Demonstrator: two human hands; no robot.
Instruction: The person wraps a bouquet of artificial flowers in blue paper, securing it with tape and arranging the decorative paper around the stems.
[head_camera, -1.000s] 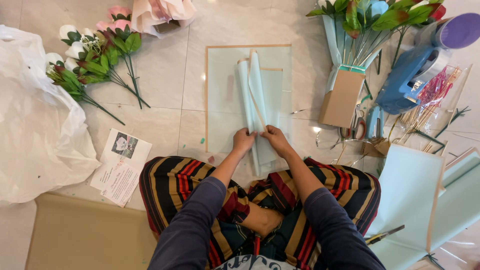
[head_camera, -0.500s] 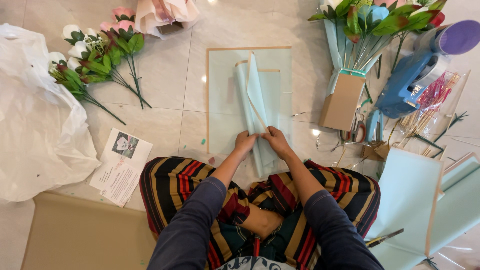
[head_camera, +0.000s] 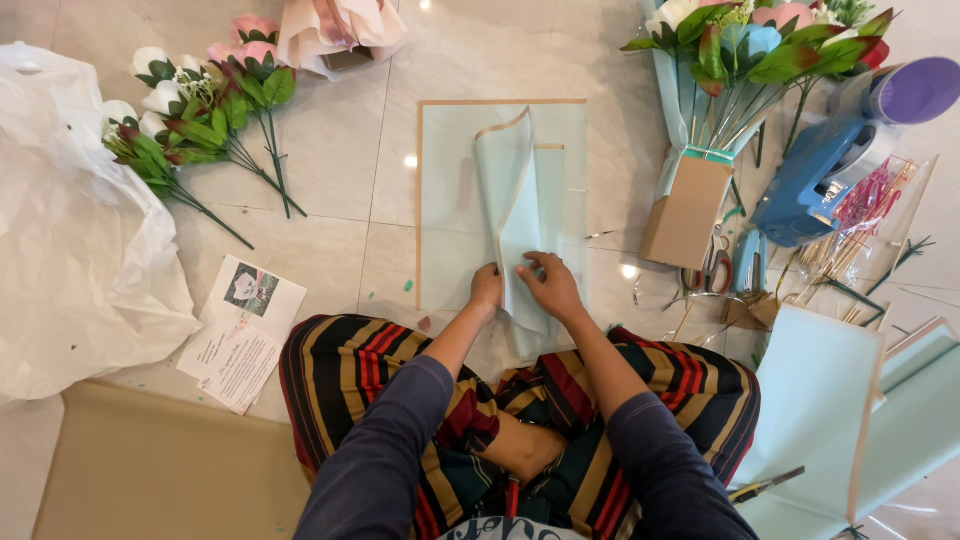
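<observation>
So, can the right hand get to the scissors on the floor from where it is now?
Probably yes. The right hand rests on the folded pale green paper, and the scissors lie to its right beside the cardboard box. Only bare floor tile lies between them, though the hand would have to let go of the paper.

Bare floor (head_camera: 330, 170) open at 11 o'clock of the hands, between the flat pale-green sheet (head_camera: 450, 190) and the loose flower stems (head_camera: 210, 130). At 2 to 3 o'clock a cardboard box (head_camera: 685, 210), scissors (head_camera: 710, 265) and blue tape dispenser (head_camera: 815, 180) crowd close. White plastic bag (head_camera: 70, 230) blocks 9 o'clock; printed leaflet (head_camera: 240, 330) lies at 8.
</observation>
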